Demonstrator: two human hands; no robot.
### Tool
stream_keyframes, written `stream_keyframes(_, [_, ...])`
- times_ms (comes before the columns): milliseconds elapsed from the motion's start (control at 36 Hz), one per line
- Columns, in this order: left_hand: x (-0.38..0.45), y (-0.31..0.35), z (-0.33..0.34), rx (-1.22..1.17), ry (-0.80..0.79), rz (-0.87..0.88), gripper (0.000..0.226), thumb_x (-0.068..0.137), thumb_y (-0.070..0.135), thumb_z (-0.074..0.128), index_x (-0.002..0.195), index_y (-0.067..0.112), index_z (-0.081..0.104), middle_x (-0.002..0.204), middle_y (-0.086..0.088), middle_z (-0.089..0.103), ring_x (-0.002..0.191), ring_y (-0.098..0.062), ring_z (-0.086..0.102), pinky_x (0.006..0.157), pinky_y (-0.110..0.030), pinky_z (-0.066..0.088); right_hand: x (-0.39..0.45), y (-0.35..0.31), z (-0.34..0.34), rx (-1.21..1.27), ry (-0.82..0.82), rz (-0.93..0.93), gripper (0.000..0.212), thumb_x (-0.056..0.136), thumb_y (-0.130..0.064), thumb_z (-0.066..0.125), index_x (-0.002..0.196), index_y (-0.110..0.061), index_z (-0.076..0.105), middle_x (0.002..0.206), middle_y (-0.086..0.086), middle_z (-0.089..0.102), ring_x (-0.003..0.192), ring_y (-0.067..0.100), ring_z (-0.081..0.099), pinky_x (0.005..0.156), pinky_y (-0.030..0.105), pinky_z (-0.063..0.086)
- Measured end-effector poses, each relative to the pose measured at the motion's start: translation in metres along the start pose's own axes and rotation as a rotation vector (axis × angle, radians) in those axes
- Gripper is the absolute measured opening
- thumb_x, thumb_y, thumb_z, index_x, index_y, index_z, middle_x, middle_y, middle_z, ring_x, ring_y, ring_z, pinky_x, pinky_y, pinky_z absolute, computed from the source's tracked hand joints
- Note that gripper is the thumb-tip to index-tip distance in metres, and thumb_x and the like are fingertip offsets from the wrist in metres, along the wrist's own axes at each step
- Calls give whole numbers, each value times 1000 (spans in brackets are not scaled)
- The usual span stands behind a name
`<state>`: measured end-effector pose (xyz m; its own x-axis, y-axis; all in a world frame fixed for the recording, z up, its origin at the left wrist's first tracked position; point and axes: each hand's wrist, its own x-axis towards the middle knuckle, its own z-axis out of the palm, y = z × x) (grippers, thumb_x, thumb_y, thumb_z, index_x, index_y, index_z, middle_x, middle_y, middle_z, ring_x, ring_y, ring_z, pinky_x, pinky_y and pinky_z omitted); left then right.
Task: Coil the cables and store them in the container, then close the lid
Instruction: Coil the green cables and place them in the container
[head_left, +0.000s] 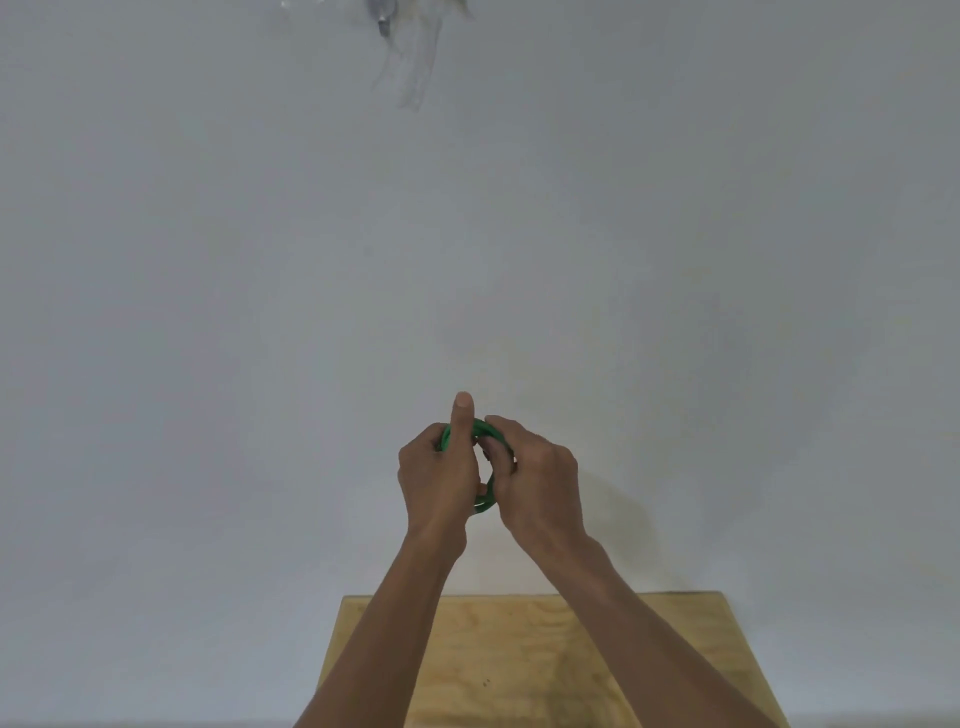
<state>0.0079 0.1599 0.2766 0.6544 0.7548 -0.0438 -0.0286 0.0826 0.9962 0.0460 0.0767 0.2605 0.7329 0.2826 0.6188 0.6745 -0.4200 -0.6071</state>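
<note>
Currently both hands meet at lower centre of the frame, raised in front of a plain grey-white wall (208, 260). Left hand (436, 480) has its fingers curled round the left side of a green cable (485, 505), thumb sticking straight up past the top of the coil. Right hand (537, 480) grips the right side of the same coil, fingertips tucked in over its top arc. Cable is bright green, smooth-jacketed, wound into a small tight ring of several turns; only the top arc and the bottom arc show between the hands, the rest is hidden behind palms and fingers. Connector ends can't be seen. No readable print, brand or label on the cable. Below the forearms, at bottom centre, sits a bare plywood board (649, 654) with visible grain and a couple of dark specks, no markings. At top centre, a blurred clear plastic item (410, 47) with a grey bit in it; too smeared to identify.
</note>
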Motion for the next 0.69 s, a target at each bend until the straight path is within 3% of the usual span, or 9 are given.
stream_keyframes(139, [-4, -4, -5, -6, -9, -1, 58, 94, 63, 54, 82, 8, 69, 61, -8, 51, 56, -21, 55, 54, -31, 52, -7, -2, 6, -40, 35, -17, 24, 96, -19, 58, 115, -14, 72, 84, 3, 77, 71, 24, 69, 64, 34, 55])
stream_keyframes(278, [-5, -11, -16, -47, -18, -43, 55, 98, 60, 49, 80, 13, 69, 58, 0, 55, 56, -17, 60, 66, -43, 59, -15, -5, 11, -48, 8, -5, 26, 96, -21, 58, 116, -11, 72, 88, 5, 77, 75, 25, 69, 68, 26, 49])
stream_keyframes(361, [-6, -18, -25, -55, -31, -70, 53, 99, 60, 47, 76, 17, 68, 57, 5, 58, 63, -18, 64, 69, -43, 57, -23, -8, 17, -33, -17, 32, 24, 97, -18, 62, 118, -12, 71, 95, 4, 77, 81, 24, 69, 74, 26, 49])
stream_keyframes(528, [-11, -37, -49, 0, -96, -93, 52, 100, 60, 43, 75, 25, 72, 88, -8, 73, 71, -23, 68, 75, -46, 58, -50, -12, 26, -70, -7, 81, 23, 93, -15, 68, 115, -12, 73, 98, 2, 78, 76, 22, 70, 74, 31, 55])
stream_keyframes(611, [-15, -48, -62, 41, -151, -104, 51, 101, 59, 42, 78, 27, 74, 90, -7, 74, 71, -22, 68, 70, -41, 56, -66, -13, 29, -95, 11, 121, 22, 91, -15, 70, 112, -12, 75, 94, 2, 78, 71, 21, 71, 71, 35, 58])
stream_keyframes(694, [-17, -62, -72, 63, -212, -114, 48, 102, 55, 43, 86, 25, 77, 91, -2, 75, 85, -18, 71, 73, -44, 60, -82, -13, 28, -109, 21, 193, 22, 91, -18, 71, 111, -14, 75, 93, 1, 78, 69, 21, 71, 70, 36, 58])
